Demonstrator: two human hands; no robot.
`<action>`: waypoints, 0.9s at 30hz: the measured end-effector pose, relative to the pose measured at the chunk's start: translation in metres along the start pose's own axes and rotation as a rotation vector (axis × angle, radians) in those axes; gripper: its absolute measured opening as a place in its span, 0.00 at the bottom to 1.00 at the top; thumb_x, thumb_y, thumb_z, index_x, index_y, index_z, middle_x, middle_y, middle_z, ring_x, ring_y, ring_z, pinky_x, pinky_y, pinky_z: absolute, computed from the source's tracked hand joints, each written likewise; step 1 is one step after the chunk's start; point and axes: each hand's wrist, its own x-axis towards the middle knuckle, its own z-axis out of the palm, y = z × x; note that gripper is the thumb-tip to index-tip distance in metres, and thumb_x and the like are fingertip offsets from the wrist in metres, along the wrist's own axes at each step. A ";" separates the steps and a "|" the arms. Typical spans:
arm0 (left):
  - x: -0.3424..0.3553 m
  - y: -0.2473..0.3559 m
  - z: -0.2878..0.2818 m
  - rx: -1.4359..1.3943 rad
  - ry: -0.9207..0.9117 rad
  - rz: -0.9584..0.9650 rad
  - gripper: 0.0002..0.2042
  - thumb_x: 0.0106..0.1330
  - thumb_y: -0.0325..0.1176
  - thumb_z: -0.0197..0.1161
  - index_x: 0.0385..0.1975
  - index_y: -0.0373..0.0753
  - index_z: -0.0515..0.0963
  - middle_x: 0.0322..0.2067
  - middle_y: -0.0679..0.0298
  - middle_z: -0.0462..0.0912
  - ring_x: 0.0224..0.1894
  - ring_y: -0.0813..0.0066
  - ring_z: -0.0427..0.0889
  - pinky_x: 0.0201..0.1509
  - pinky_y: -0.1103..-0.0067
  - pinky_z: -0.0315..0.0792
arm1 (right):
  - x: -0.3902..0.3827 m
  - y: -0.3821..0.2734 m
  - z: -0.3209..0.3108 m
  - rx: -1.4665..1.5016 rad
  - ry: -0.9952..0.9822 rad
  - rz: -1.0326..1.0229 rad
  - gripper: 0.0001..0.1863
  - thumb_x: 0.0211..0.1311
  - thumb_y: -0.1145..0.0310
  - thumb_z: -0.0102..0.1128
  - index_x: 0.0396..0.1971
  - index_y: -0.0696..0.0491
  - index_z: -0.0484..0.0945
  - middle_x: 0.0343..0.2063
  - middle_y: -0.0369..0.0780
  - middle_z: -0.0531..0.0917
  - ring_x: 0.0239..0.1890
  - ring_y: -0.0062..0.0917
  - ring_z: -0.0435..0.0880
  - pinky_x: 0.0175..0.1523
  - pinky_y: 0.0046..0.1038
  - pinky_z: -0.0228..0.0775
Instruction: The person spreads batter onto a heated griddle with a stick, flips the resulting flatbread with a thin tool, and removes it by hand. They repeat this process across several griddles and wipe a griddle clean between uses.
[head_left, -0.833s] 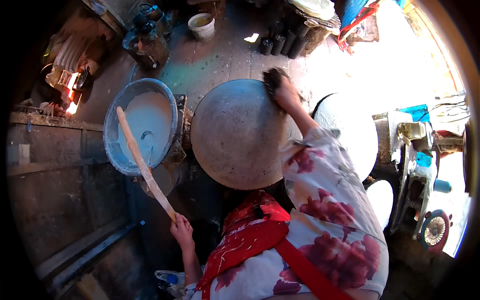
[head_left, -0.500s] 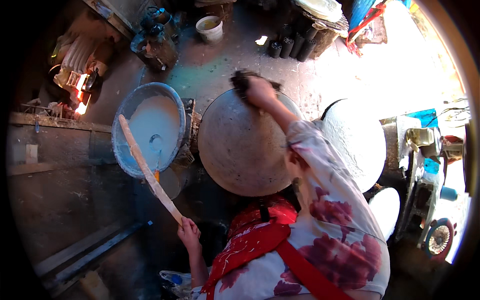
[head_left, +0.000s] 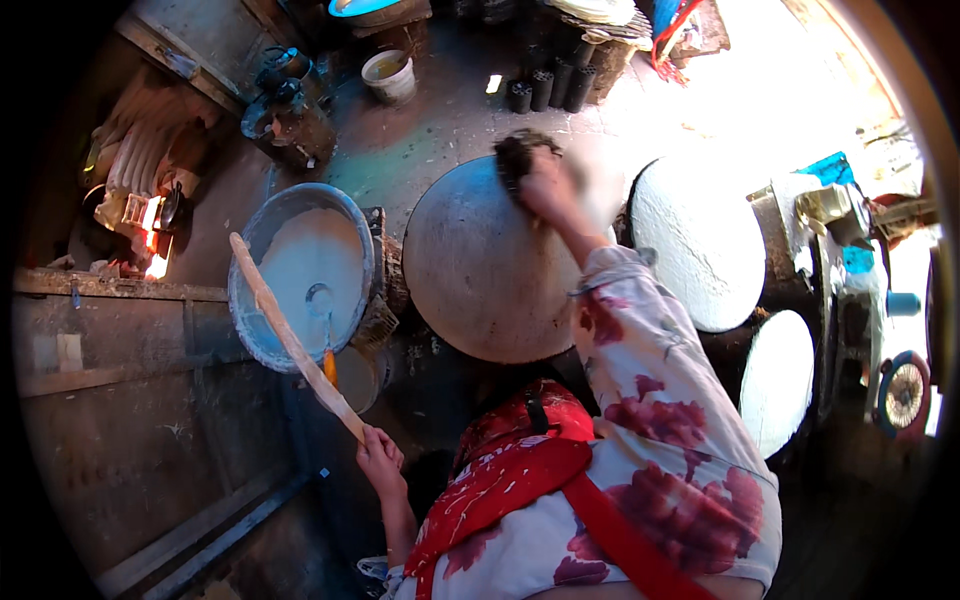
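My left hand (head_left: 381,461) grips the lower end of a long pale wooden stick (head_left: 290,336), which lies across a blue-grey tub (head_left: 355,245) of white liquid. An orange-handled tool (head_left: 329,368) rests in that tub. My right hand (head_left: 549,197) holds a dark crumpled cloth (head_left: 518,157) against the far part of a large round metal plate (head_left: 474,286) in front of me. A round, white-coated surface (head_left: 700,240) lies to the right of the plate, and another white round surface (head_left: 778,385) is nearer, partly behind my sleeve.
A white bucket (head_left: 389,78) and dark perforated cylinders (head_left: 556,89) stand on the floor beyond. Metal drums (head_left: 285,125) are at back left. A worn wooden partition (head_left: 120,370) runs along the left. A small fan (head_left: 903,393) and cluttered shelving (head_left: 825,240) are at right.
My right hand with the cloth swept left along the plate's far edge, then moved slightly back right and toward me. The stick in my left hand stays at much the same slant.
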 end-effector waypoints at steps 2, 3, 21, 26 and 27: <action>0.008 -0.002 -0.013 -0.017 -0.055 0.009 0.18 0.71 0.48 0.47 0.23 0.44 0.65 0.11 0.74 0.57 0.09 0.87 0.53 0.12 0.87 0.48 | -0.036 0.046 -0.024 0.097 0.074 0.035 0.21 0.59 0.66 0.52 0.51 0.60 0.68 0.46 0.51 0.76 0.49 0.44 0.75 0.53 0.39 0.67; 0.012 -0.003 -0.021 -0.010 -0.085 0.004 0.17 0.71 0.48 0.47 0.23 0.44 0.65 0.11 0.74 0.57 0.09 0.87 0.53 0.12 0.87 0.48 | -0.069 0.056 -0.027 0.105 0.252 -0.022 0.23 0.60 0.65 0.51 0.54 0.59 0.67 0.50 0.52 0.74 0.54 0.45 0.72 0.58 0.39 0.64; -0.015 0.059 0.075 0.241 -0.860 0.243 0.18 0.71 0.45 0.48 0.21 0.43 0.64 0.13 0.75 0.57 0.11 0.89 0.52 0.12 0.87 0.47 | -0.367 -0.091 0.002 0.214 -0.100 -0.460 0.06 0.47 0.70 0.54 0.26 0.53 0.77 0.34 0.42 0.78 0.40 0.36 0.78 0.44 0.37 0.70; -0.109 0.012 0.153 0.362 -1.219 0.112 0.16 0.71 0.45 0.49 0.24 0.42 0.65 0.12 0.73 0.58 0.10 0.87 0.53 0.12 0.87 0.48 | -0.476 0.029 -0.039 0.539 -0.310 0.287 0.20 0.47 0.71 0.50 0.44 0.54 0.76 0.40 0.51 0.80 0.46 0.46 0.77 0.51 0.40 0.69; -0.128 -0.001 0.170 0.389 -1.298 0.095 0.16 0.71 0.45 0.49 0.24 0.42 0.65 0.12 0.73 0.58 0.10 0.87 0.54 0.12 0.87 0.48 | -0.504 0.059 -0.061 0.599 -0.187 0.412 0.19 0.46 0.70 0.51 0.42 0.54 0.77 0.38 0.51 0.80 0.45 0.46 0.78 0.50 0.40 0.69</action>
